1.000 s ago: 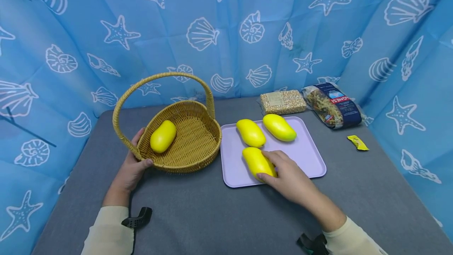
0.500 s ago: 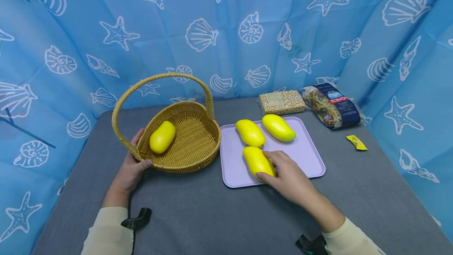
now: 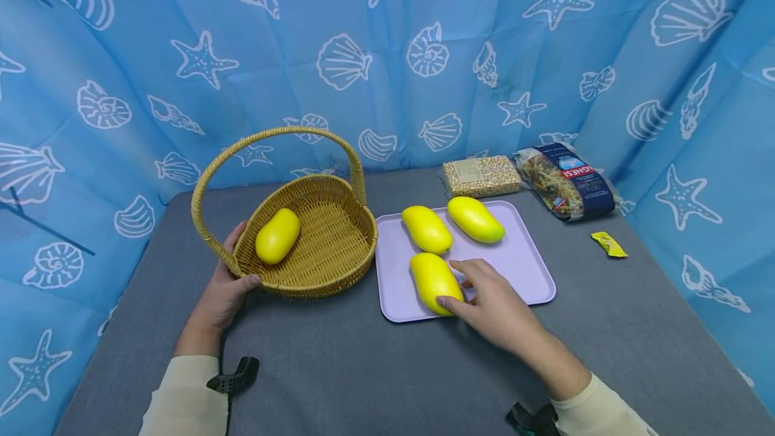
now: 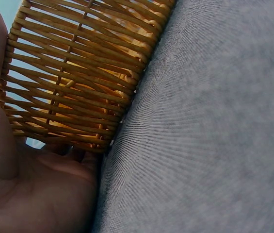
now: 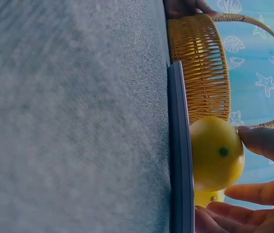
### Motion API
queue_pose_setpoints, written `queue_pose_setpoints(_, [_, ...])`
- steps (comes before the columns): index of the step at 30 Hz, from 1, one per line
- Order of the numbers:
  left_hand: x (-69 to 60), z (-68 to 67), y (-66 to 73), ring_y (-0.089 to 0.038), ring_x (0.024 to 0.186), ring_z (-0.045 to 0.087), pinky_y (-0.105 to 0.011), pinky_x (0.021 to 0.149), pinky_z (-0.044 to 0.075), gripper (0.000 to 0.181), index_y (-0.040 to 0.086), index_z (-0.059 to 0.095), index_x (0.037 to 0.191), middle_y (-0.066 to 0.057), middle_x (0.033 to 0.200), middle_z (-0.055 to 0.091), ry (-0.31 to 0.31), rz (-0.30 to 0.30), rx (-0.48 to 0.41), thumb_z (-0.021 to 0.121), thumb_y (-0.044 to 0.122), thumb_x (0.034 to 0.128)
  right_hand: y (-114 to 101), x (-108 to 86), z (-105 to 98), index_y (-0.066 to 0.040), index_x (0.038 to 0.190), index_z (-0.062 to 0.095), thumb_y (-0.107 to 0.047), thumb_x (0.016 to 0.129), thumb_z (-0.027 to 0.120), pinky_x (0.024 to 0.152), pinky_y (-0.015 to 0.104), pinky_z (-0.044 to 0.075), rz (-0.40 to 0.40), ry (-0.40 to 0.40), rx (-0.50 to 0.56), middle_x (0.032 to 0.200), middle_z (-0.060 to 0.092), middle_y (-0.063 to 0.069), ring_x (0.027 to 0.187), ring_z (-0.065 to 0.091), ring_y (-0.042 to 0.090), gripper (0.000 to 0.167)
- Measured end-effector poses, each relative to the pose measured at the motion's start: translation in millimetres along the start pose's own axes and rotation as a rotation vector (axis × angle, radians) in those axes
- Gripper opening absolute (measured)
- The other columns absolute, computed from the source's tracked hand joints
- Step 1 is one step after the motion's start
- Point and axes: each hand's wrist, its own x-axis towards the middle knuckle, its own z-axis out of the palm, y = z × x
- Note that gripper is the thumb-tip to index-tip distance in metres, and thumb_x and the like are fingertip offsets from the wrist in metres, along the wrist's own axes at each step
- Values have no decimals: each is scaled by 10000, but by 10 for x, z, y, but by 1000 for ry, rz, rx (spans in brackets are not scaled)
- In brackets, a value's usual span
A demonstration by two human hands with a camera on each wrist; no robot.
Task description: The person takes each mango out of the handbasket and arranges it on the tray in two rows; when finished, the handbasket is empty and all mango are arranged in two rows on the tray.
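Observation:
A wicker basket [image 3: 327, 241] with a tall arched handle stands at the left of the table. Inside it lies one yellow mango [image 3: 278, 236]. My left hand [image 3: 223, 291] grips the basket's left side, thumb at the rim and the other fingers mostly hidden behind the wall. On a lilac tray [image 3: 527, 271] are three more mangoes: a front one [image 3: 434, 284], a back left one [image 3: 426, 229] and a back right one [image 3: 476, 219] with a greenish tip. My right hand [image 3: 493, 305] is at the front mango, thumb touching it, fingers spread with a gap beside the fruit.
Behind the tray lies a clear pack of grains [image 3: 482, 176]. To its right is a dark blue pasta bag [image 3: 566, 180], with a small yellow wrapped sweet [image 3: 609, 244] in front. A blue seashell curtain [image 3: 393, 52] closes off the table's back and sides.
The front mango has shifted slightly left on the tray, and a gap has opened between it and my right fingers. My left hand and the basket stay in place.

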Motion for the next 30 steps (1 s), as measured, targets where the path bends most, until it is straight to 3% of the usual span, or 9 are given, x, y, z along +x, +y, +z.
queue_pose_setpoints(6, [-2, -18, -17, -214, 1484, 372, -278, 1117, 441, 1009, 212, 59, 1771, -151, 1788, 101, -3, 7, -3, 712, -37, 1042, -11, 6, 4, -20, 1454, 659, -319, 1002, 834, 895, 506, 580, 17, -6, 9, 1295, 701, 112, 1043, 681, 238, 570])
queue_pose_setpoints(19, [-1, -21, -17, -204, 1481, 381, -278, 1110, 451, 1010, 212, 55, 1771, -146, 1792, 91, -1, -1, -11, 707, -41, 1043, 8, -7, -47, -21, 1531, 590, -418, 1019, 796, 932, 560, 579, 55, 21, -8, 1376, 677, 172, 1122, 694, 319, 680])
queue_pose_setpoints(30, [-2, -29, -23, -218, 1500, 348, -281, 1113, 449, 1005, 212, 61, 1772, -136, 1794, 99, 1, 2, -4, 702, -49, 1043, 66, -5, -278, -41, 1537, 580, -340, 1067, 748, 978, 607, 551, -50, 145, 129, 1464, 623, 180, 1235, 642, 363, 582])
